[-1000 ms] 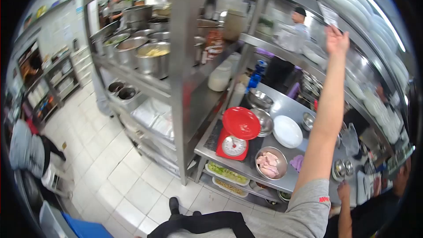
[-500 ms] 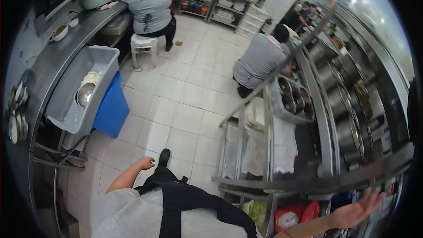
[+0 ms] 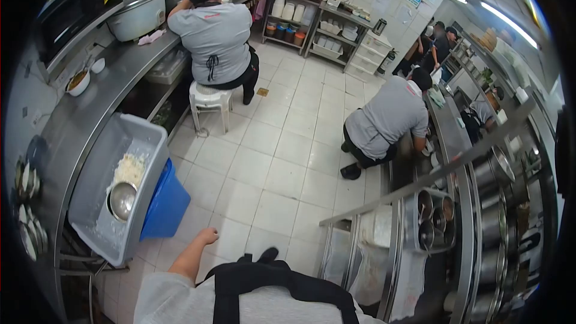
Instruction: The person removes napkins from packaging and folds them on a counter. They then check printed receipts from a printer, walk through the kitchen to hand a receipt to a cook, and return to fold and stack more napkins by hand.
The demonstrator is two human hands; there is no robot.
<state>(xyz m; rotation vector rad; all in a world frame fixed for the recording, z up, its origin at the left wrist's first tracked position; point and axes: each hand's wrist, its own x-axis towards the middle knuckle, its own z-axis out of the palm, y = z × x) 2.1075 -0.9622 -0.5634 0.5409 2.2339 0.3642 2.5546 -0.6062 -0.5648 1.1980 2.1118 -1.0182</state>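
My left hand [image 3: 208,236] hangs low over the white tile floor [image 3: 264,192], its fingers loosely curled with nothing visible in them. It touches nothing. Nearest to it, on the left, is a blue bin [image 3: 168,201] partly under a grey plastic tub [image 3: 159,144]. Inside the tub lie a metal bowl [image 3: 124,202] and a heap of white, rice-like food [image 3: 130,171]. My right hand is out of view.
A steel counter [image 3: 66,120] runs along the left. Ahead, one person [image 3: 219,39] sits on a white stool [image 3: 210,99]; another [image 3: 384,117] bends at the right counter. A rack with a grey container [image 3: 447,243] and metal pots [image 3: 489,222] stands close on my right.
My right hand, earlier spread beside the rack, has left the view. My view has tilted up, showing more of the far kitchen. My left hand still hangs low over the floor.
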